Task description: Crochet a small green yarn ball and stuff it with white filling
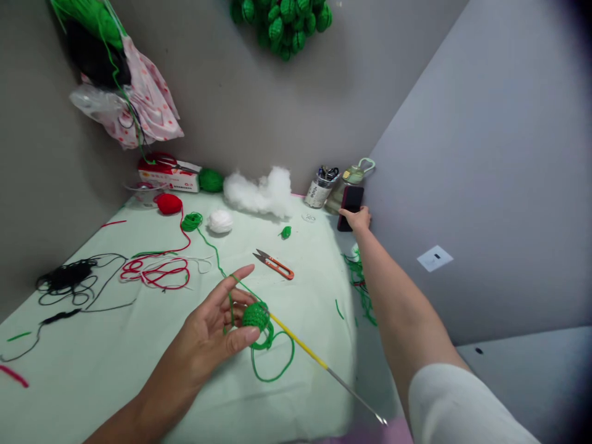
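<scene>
In the head view my left hand (217, 327) holds a small green crochet piece (256, 316) between thumb and fingers, with green yarn running over the raised index finger. A crochet hook (305, 348) with a yellow grip sticks out of the piece toward the lower right. A loop of green yarn (292, 357) hangs below it. My right arm stretches to the far right, where my right hand (359, 219) grips a dark phone (351, 203) standing upright against a bottle (354, 175). Orange thread snips (276, 265) lie beyond the left hand, beside a small green crocheted bit (285, 232).
White stuffing (259, 191), a white yarn ball (219, 221), a red yarn ball (169, 203) and a green yarn ball (211, 180) sit toward the back. Tangled black yarn (67, 277) lies left. A pen cup (319, 190) stands near the wall; scissors (166, 161) rest on a box (171, 177).
</scene>
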